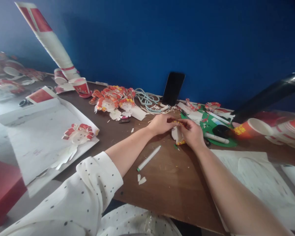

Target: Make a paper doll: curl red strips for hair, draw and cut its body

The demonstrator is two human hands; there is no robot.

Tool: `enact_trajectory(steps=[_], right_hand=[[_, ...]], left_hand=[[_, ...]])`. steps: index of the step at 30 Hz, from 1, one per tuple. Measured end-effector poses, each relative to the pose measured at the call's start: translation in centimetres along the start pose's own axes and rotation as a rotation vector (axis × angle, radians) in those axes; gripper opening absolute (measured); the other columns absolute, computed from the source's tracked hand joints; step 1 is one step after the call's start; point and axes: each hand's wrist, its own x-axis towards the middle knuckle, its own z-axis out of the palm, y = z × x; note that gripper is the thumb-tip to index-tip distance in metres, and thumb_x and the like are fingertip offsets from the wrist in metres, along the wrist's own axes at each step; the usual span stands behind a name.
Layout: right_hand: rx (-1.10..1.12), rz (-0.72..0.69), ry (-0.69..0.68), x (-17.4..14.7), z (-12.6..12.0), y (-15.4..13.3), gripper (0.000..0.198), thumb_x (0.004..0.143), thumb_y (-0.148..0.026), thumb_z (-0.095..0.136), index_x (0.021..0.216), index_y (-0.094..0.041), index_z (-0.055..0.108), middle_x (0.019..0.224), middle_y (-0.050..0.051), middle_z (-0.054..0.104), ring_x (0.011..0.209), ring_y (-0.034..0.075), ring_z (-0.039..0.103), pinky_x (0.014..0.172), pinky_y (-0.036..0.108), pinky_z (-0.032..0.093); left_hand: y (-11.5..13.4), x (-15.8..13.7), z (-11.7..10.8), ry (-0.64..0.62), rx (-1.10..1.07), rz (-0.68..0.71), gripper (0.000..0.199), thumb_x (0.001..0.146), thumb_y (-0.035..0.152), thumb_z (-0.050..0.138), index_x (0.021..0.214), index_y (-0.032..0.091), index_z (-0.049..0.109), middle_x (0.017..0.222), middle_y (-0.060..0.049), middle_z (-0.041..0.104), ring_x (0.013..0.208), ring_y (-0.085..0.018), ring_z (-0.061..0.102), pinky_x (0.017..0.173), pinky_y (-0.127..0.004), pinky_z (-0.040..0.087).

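My left hand [162,124] and my right hand [193,132] meet over the middle of the brown table, fingertips pinched close together. Between them is a small paper cutout [177,136], white with a yellow-and-red edge, partly hidden by my fingers. A white marker with a green end [148,158] lies in front of my left hand, near some white paper scraps [142,180]. Right of my right hand, a green sheet [212,131] carries a white pen [216,138] and a black round object [221,131].
A pile of red-and-white paper cutouts [115,98], a pale blue cable [147,98] and a leaning phone [174,88] line the blue wall. Paper cups [80,87] stand left; more cups [258,127] lie right. Large paper sheets [44,131] cover the left side.
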Motion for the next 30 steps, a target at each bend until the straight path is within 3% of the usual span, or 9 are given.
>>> enact_trajectory(steps=[3,12,20,30], right_hand=[[-0.006,0.005,0.006,-0.04,0.01,-0.09,0.029,0.077,-0.038,0.063,0.097,-0.018,0.071,0.087,0.007,0.074,0.076,0.021,0.067,0.07,0.035,0.053],[0.003,-0.026,-0.008,-0.16,0.15,0.04,0.029,0.076,-0.039,0.065,0.096,-0.02,0.071,0.089,0.007,0.074,0.077,0.021,0.067,0.07,0.035,0.053],[0.005,-0.012,-0.01,-0.24,0.15,-0.24,0.03,0.077,-0.039,0.064,0.097,-0.019,0.07,0.091,0.008,0.074,0.079,0.022,0.067,0.073,0.036,0.053],[0.027,-0.023,-0.041,-0.04,0.32,0.17,0.028,0.076,-0.038,0.065,0.094,-0.018,0.07,0.09,0.008,0.074,0.079,0.022,0.067,0.072,0.036,0.053]], left_hand=[[-0.27,0.1,-0.08,-0.005,0.005,-0.012,0.026,0.086,0.039,0.058,0.098,0.023,0.075,0.094,-0.004,0.075,0.089,-0.02,0.068,0.08,-0.031,0.053],[-0.54,0.18,0.27,0.025,-0.02,-0.034,0.018,0.081,0.033,0.063,0.091,0.022,0.074,0.092,-0.001,0.075,0.088,-0.018,0.068,0.081,-0.03,0.052],[-0.64,0.18,0.2,-0.021,-0.075,-0.004,0.019,0.08,0.031,0.066,0.093,0.019,0.071,0.092,-0.003,0.074,0.086,-0.017,0.067,0.079,-0.029,0.052],[-0.5,0.06,0.38,0.054,-0.013,0.023,0.014,0.078,0.024,0.065,0.09,0.018,0.069,0.088,-0.003,0.071,0.083,-0.018,0.064,0.074,-0.028,0.049]])
